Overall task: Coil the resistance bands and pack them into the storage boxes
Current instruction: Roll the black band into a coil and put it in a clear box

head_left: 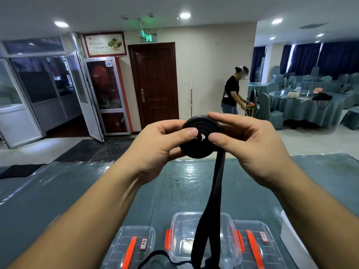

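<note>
My left hand [155,144] and right hand [250,142] pinch the black band [201,140], rolled in a coil, high over the surface [77,191]. Its loose tail hangs toward 6 o'clock, hiding part of the open box [202,239]. Two closed boxes [132,247] beside it are cut off

Signs and labels in view, none of them legible

A green lit exit sign [146,36] hangs above the dark wooden door [154,82], showing a running-figure pictogram and an arrow. The framed poster [105,44] over the glass door bears lines of characters too blurred to read. Small white labels sit on the lids of the left storage box [143,244] and the right storage box [263,236] near the table's front edge; their print cannot be made out.
</note>
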A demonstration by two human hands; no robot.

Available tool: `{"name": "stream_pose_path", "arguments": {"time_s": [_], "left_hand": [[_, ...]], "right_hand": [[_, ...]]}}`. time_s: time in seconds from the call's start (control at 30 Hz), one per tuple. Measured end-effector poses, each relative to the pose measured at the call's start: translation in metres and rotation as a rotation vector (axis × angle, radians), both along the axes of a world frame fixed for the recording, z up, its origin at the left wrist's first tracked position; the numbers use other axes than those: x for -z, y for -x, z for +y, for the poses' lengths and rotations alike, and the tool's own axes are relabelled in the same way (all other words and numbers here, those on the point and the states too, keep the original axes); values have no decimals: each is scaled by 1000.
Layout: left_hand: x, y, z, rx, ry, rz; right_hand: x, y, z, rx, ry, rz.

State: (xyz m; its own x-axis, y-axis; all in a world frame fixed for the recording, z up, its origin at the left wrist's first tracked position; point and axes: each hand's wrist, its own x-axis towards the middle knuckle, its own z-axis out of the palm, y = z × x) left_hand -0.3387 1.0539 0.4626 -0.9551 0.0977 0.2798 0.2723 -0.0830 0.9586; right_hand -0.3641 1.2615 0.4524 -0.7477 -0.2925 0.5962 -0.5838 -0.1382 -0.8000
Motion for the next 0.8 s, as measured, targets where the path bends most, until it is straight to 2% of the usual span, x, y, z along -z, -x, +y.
{"name": "stream_pose_path", "arguments": {"time_s": [0.1,0.17,0.33,0.4,0.53,0.6,0.73,0.8], "left_hand": [[-5,-2,-3,27,143,8],[-9,-3,-4,-6,199,28],[-1,1,2,-49,-19,34],[0,1,1,-39,-1,24],[-7,-3,-4,1,170,-4],[-8,-3,-4,8,140,6],[1,-1,1,52,-40,-7],[3,0,2,63,-32,-25]], "right_hand": [[-6,2,4,-25,-148,9],[-9,2,5,-45,-173,3],[-3,1,-3,5,29,2],[-1,2,-1,9,25,-12],[-6,1,5,-22,-138,-17],[-6,0,4,-23,-81,-27],[-2,-1,0,20,87,-39],[-1,0,2,24,68,-47]]}}
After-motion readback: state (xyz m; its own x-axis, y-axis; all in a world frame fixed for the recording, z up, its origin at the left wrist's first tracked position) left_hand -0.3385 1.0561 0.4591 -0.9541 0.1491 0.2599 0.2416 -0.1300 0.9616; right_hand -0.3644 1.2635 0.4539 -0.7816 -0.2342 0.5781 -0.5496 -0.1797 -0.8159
